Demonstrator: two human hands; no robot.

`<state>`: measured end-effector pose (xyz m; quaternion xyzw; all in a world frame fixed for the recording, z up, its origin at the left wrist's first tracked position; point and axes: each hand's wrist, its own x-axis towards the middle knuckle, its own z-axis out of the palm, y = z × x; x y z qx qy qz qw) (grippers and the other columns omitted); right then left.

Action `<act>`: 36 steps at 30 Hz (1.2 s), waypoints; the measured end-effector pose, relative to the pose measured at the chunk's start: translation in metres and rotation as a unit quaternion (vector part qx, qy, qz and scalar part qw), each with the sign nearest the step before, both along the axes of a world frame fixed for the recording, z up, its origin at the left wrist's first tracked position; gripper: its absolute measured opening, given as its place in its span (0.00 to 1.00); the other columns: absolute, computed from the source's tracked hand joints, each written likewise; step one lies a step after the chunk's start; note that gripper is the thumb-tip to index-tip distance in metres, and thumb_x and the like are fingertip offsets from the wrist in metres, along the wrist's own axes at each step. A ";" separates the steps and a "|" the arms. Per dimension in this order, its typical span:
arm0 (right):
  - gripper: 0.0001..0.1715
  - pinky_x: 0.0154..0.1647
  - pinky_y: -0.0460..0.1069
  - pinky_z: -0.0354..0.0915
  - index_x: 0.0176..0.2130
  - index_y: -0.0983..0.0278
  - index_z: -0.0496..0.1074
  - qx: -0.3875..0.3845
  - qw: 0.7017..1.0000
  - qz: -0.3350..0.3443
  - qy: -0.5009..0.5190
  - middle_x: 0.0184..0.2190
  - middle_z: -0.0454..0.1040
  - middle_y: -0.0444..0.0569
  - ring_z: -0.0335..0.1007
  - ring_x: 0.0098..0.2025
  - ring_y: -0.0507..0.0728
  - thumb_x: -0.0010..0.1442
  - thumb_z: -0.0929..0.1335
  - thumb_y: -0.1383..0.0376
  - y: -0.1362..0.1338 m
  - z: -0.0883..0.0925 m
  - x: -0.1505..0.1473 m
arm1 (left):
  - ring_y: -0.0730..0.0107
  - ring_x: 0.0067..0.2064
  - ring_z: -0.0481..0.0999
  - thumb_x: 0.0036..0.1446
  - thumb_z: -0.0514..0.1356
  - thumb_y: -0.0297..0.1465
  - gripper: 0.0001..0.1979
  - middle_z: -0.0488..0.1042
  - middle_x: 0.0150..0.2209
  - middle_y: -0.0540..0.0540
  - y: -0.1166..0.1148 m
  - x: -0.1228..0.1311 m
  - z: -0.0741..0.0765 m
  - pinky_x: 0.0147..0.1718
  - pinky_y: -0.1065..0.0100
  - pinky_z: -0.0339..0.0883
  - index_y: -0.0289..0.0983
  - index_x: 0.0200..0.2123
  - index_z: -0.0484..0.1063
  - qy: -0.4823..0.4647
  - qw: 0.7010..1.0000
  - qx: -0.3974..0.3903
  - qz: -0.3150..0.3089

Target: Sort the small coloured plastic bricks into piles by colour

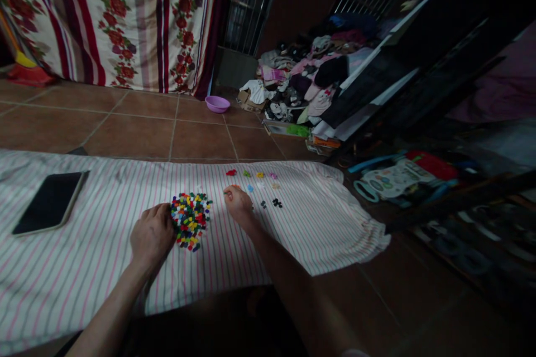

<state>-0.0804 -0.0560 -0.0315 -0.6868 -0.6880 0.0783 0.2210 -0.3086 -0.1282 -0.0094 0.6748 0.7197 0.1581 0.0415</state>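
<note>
A heap of tiny multicoloured block-like pieces (pixel 190 220) lies on a striped cloth (pixel 104 206). Against the heap's left edge rests my left hand (pixel 152 232), low on the cloth, its fingers loosely bent with nothing visible in them. My right hand (pixel 238 204) is to the right of the heap, thumb and fingers pinched together; whatever is between them is too small to name. Beyond and beside it sit small single-colour groups: red pieces (pixel 231 173), green pieces (pixel 247 174), yellow pieces (pixel 260 175), purple pieces (pixel 273 176), light blue pieces (pixel 250 188) and black pieces (pixel 277 203).
A dark-screened phone or tablet (pixel 50 203) lies at the cloth's left. Past the far edge, a purple basin (pixel 217 104) stands on the tiled floor. Clothes (pixel 310 78) are heaped behind it. A floral curtain (pixel 117 22) hangs at the back left.
</note>
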 end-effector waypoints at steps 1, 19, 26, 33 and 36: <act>0.12 0.38 0.45 0.62 0.37 0.59 0.75 -0.003 1.000 -0.002 -0.002 0.35 0.78 0.45 0.72 0.38 0.54 0.57 0.64 0.71 0.001 -0.001 0.002 | 0.56 0.48 0.74 0.61 0.46 0.30 0.20 0.77 0.49 0.41 0.000 0.000 0.000 0.44 0.59 0.68 0.36 0.49 0.73 -0.001 1.000 0.000 0.000; 0.12 0.45 0.48 0.70 0.36 0.61 0.72 0.063 0.979 0.017 0.195 0.37 0.77 0.47 0.74 0.40 0.53 0.53 0.63 0.72 0.029 -0.035 -0.016 | 0.58 0.50 0.74 0.61 0.45 0.30 0.20 0.76 0.50 0.42 0.001 0.000 -0.002 0.45 0.62 0.67 0.37 0.50 0.72 0.023 1.000 -0.013 -0.005; 0.08 0.49 0.51 0.69 0.33 0.61 0.70 0.051 0.979 -0.043 0.192 0.37 0.77 0.49 0.73 0.42 0.56 0.52 0.64 0.71 0.035 -0.034 -0.015 | 0.55 0.50 0.73 0.62 0.44 0.30 0.21 0.76 0.51 0.41 0.001 -0.001 -0.001 0.45 0.59 0.68 0.34 0.51 0.71 0.013 1.000 -0.011 -0.006; 0.08 0.47 0.50 0.69 0.33 0.61 0.72 0.014 0.968 -0.068 0.240 0.35 0.79 0.47 0.75 0.41 0.55 0.52 0.66 0.70 0.036 -0.026 -0.003 | 0.55 0.50 0.73 0.62 0.45 0.30 0.21 0.76 0.51 0.41 0.001 -0.001 -0.002 0.46 0.59 0.68 0.35 0.51 0.72 0.014 1.000 -0.012 -0.005; 0.06 0.46 0.49 0.70 0.33 0.61 0.72 -0.014 0.957 -0.048 0.287 0.34 0.79 0.46 0.76 0.39 0.54 0.52 0.66 0.70 0.036 -0.020 0.005 | 0.56 0.49 0.74 0.61 0.46 0.30 0.20 0.76 0.50 0.41 0.001 -0.001 -0.002 0.45 0.60 0.68 0.35 0.50 0.72 0.019 1.000 -0.006 -0.008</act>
